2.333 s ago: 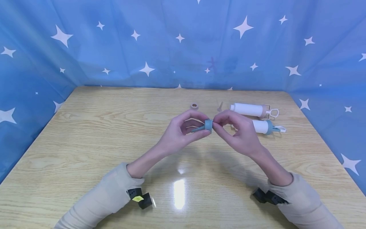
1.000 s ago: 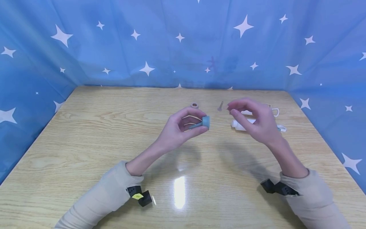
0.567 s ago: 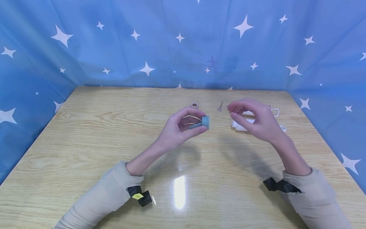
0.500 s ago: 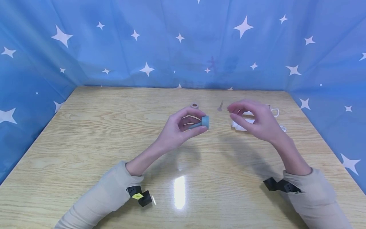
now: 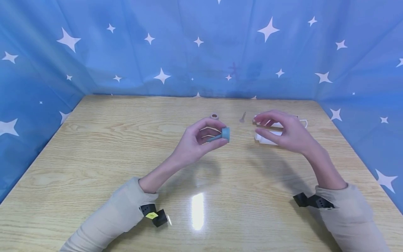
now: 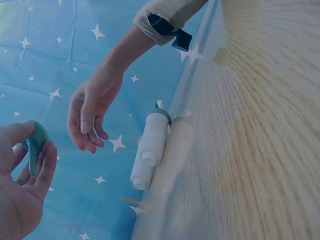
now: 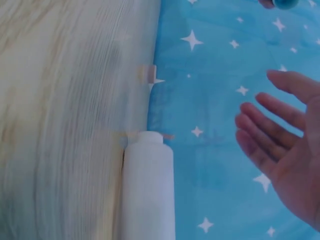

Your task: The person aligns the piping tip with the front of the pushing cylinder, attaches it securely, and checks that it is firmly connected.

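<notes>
– Blue cloth (image 5: pixel 126 52) with white stars hangs behind a wooden bench (image 5: pixel 110 140). What does the head view show?

– Left hand (image 5: pixel 192 145) has a grip on a small blue piece (image 5: pixel 226 134), up over the bench. Thumb and fingers pinch its fat round end. Its thin stem points between eight and nine o'clock.

– And the right hand (image 5: pixel 292 134)?

– It's at three o'clock from the piece. Its grip is loose and has nothing in it. Two white bottles, a near bottle (image 5: pixel 265 138) and a far bottle (image 5: pixel 278 125), are partly hidden by it. From the piece, a brown ring (image 5: pixel 214 116) sits at eleven o'clock, and a little pin (image 5: pixel 242 117) between one and two.

– Now the left wrist view?

– There the blue piece is at nine o'clock, stem hanging toward six. I think it's light, stiff plastic. It looks smooth, so it could slip.

– Where would you hold it?

– Round the fat end, like now. That thin stem might bend or snap.

– And the right wrist view?

– One bottle stands out at six o'clock. The right hand is near three, apart from it, fingers spread. A bit of the blue piece peeks in between one and two.
</notes>
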`<state>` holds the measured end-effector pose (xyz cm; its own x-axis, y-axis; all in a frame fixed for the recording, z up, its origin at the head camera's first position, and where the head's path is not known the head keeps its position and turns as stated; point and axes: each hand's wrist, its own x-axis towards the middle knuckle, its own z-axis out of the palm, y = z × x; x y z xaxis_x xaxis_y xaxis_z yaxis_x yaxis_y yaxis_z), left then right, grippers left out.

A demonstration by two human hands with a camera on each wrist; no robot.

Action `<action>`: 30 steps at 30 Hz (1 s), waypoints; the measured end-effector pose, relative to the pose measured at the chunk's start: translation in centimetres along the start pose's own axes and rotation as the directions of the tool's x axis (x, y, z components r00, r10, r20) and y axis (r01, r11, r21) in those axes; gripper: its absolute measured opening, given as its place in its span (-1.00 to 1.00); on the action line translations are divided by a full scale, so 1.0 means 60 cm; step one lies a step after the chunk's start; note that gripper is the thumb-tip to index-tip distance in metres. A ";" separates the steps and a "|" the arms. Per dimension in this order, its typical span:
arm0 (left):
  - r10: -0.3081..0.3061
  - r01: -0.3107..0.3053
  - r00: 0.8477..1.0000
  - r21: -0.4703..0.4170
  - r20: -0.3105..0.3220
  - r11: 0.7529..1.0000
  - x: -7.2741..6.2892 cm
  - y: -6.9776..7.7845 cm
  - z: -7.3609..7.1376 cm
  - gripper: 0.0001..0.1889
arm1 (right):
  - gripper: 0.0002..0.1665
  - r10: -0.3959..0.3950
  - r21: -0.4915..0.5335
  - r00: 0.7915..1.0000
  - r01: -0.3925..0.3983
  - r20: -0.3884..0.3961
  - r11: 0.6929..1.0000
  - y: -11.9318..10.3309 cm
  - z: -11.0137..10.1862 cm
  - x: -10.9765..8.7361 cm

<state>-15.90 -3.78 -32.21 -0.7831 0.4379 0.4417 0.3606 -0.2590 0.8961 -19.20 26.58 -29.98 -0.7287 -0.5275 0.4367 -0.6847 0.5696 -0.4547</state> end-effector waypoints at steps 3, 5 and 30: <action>-0.004 0.004 1.000 -0.002 -0.005 1.000 0.000 -0.001 0.000 -0.65 | -0.58 0.013 -0.005 1.000 -0.013 0.004 1.000 0.003 -0.002 -0.002; -0.008 0.008 1.000 -0.004 -0.009 1.000 0.000 0.000 -0.001 -0.65 | -0.57 0.028 -0.008 1.000 -0.028 0.009 1.000 0.006 -0.003 -0.004; -0.008 0.008 1.000 -0.002 -0.011 1.000 0.000 -0.006 -0.004 -0.66 | -0.48 0.223 -0.015 0.965 -0.223 0.140 0.975 0.059 -0.018 -0.022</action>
<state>-16.17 -3.90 -32.53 -0.7917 0.4302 0.4338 0.3532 -0.2569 0.8996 -20.63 30.00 -31.31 -0.8569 -0.4700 0.2116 -0.5047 0.6821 -0.5292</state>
